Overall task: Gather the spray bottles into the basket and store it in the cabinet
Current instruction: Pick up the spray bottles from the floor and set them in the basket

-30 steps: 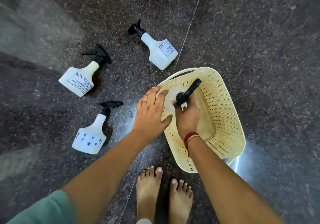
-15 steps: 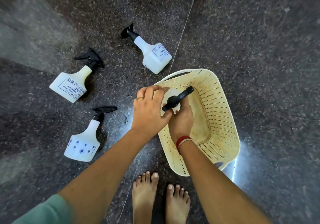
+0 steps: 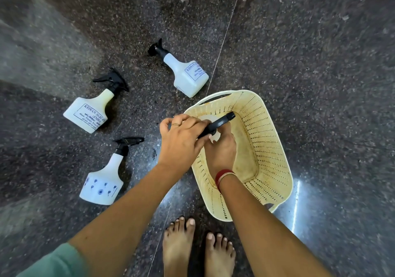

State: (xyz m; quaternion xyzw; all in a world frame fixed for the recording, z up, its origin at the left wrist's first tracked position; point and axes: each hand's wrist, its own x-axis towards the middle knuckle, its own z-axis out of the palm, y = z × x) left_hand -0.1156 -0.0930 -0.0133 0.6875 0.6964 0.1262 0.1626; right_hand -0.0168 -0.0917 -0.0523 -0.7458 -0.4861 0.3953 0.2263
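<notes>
A cream perforated basket (image 3: pixel 269 140) stands on the dark floor in front of me. Both hands hold one spray bottle inside its left end; only its black trigger head (image 3: pixel 220 123) and a bit of white neck show. My right hand (image 3: pixel 221 150) wraps the bottle's body from below. My left hand (image 3: pixel 181 140) grips near the trigger head from the left. Three more white spray bottles with black triggers lie on the floor to the left: a labelled one at the back (image 3: pixel 186 73), a labelled one at the left (image 3: pixel 90 111), and a flower-printed one nearest (image 3: pixel 103 182).
The floor is dark speckled stone with a thin seam (image 3: pixel 222 45) running from the top towards my bare feet (image 3: pixel 198 249). The feet stand just below the basket's near left corner.
The two hands stay on the bottle in the basket, and the trigger head has tilted a little. My left hand has closed further over the bottle's top. The view has shifted slightly.
</notes>
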